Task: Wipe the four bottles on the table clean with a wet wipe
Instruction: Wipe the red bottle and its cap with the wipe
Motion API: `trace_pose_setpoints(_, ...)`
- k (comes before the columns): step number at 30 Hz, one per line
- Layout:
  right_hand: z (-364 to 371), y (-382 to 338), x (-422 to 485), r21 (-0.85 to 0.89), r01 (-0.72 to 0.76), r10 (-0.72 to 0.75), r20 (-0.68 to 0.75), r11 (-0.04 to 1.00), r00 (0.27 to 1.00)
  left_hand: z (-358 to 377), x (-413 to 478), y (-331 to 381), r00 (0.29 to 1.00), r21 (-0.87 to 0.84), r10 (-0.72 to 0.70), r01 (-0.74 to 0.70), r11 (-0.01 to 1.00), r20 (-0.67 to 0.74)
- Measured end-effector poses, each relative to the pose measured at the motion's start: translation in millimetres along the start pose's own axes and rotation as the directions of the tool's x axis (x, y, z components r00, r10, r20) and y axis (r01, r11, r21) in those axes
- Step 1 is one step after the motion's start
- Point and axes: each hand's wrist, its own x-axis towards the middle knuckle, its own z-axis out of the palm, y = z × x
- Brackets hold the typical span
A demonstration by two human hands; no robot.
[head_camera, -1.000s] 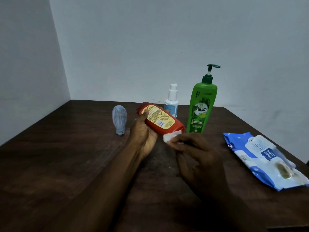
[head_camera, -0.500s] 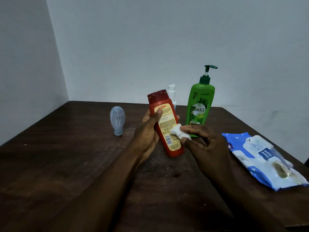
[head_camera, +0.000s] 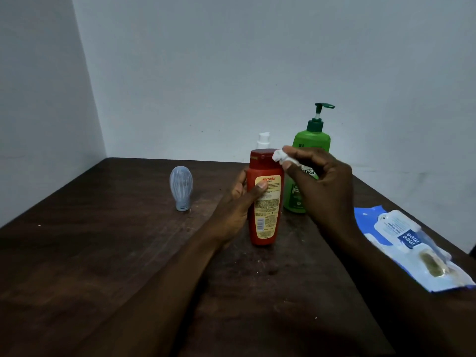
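Risen to 2 o'clock of the cap (head_camera: 262,153), the right hand (head_camera: 324,186) pinches the soft wet wipe (head_camera: 279,156); the left hand (head_camera: 237,210) grips the slick, probably light red bottle (head_camera: 266,220) midbody.

The white pump bottle (head_camera: 264,140) is hidden behind the red bottle (head_camera: 265,228), only its head being seen just beside the fingers (head_camera: 306,154) of the right hand (head_camera: 324,186). The green bottle (head_camera: 313,140) is half covered behind those fingers, and the wet wipe (head_camera: 277,155) is mostly enclosed within them.
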Motion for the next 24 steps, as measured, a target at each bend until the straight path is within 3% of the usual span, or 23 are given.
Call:
trace_pose_setpoints(12, -7.5, -7.9, 9.4, -0.155, 0.209, -0.180, 0.182, 0.966, 0.967, 4.2, -5.4, 3.9, 0.999, 0.086, -0.025, 0.021, 0.996, 0.036)
trace_pose_setpoints(18, -1.0, -20.7, 15.8, -0.237, 0.420, -0.330, 0.340, 0.876, 0.881, 4.0, -9.1, 7.5, 0.999, 0.115, -0.023, 0.020, 0.993, 0.025)
trace_pose_setpoints(24, 0.1, -28.6, 27.0, -0.228, 0.537, -0.367, 0.517, 0.812, 0.774, 2.9, -11.8, 9.2, 0.997, 0.106, -0.024, 0.016, 0.994, 0.076)
